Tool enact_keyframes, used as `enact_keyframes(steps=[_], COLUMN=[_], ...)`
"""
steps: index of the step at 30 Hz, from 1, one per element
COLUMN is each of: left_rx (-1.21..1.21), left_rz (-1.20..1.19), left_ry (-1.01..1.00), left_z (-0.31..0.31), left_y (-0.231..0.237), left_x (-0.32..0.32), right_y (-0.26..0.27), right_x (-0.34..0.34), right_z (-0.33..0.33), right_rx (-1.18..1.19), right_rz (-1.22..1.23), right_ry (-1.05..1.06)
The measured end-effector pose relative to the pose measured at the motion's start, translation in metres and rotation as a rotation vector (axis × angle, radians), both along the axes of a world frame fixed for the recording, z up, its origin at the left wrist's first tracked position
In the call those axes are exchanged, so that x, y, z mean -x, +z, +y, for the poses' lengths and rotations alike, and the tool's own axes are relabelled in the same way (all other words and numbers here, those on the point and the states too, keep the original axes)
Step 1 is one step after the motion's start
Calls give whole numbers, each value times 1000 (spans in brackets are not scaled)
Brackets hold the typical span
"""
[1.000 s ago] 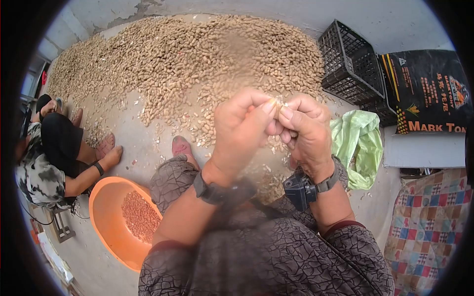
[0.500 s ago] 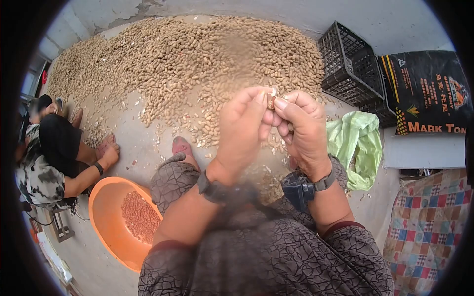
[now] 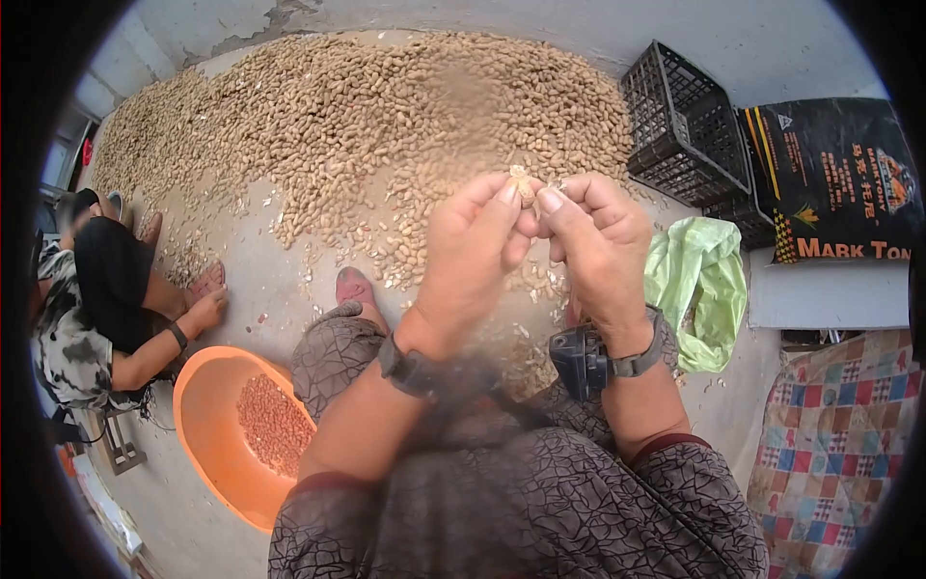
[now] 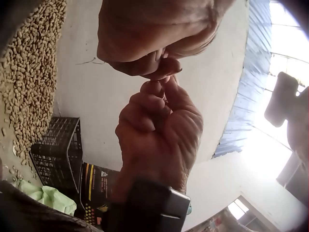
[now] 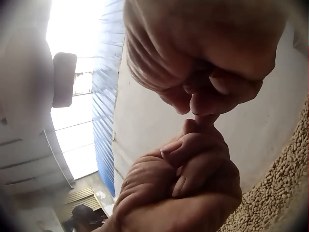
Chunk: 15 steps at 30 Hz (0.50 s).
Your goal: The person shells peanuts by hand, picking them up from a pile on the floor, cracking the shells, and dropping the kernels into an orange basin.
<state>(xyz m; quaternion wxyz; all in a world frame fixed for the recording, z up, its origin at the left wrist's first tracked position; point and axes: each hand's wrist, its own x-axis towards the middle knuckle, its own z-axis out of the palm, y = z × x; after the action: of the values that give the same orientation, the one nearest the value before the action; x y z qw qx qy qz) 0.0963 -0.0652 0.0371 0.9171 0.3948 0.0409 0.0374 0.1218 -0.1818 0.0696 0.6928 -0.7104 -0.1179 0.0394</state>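
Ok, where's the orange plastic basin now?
In the head view's lower left, the orange plastic basin stands beside the wearer's grey patterned left trouser leg.

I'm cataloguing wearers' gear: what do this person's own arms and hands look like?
Grey fabric sleeves with black crackle lines end in dark red cuffs. Left hand and right hand are ungloved. A black strap circles the left wrist; a grey strap holds a black boxy device on the right.

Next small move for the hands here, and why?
Probably use the right hand to peel more shell off the peanut: the left hand pinches it, it looks split open, the right hand is close beside it, and the orange basin holds loose reddish kernels, apparently shelled.
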Motion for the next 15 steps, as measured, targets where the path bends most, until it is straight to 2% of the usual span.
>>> enact_keyframes(steps=[4,7,9,10,12,15], left_rx=[-43,-75,-101,-121,-139,-186], left_rz=[28,27,31,31,39,40], left_ry=[-50,-81,-121,-149,-181,-233], left_z=[0,2,4,5,5,5], left_y=[2,-1,-3,-1,0,-3], left_x=[2,3,4,3,3,2], right_y=[5,13,18,19,20,14], right_x=[-1,-2,-4,-5,-7,-5], right_z=[-7,-11,-14,-16,-20,-21], right_rx=[-33,32,68,71,44,44], right_rz=[18,46,94,113,216,122], right_ry=[-19,-27,124,119,241,215])
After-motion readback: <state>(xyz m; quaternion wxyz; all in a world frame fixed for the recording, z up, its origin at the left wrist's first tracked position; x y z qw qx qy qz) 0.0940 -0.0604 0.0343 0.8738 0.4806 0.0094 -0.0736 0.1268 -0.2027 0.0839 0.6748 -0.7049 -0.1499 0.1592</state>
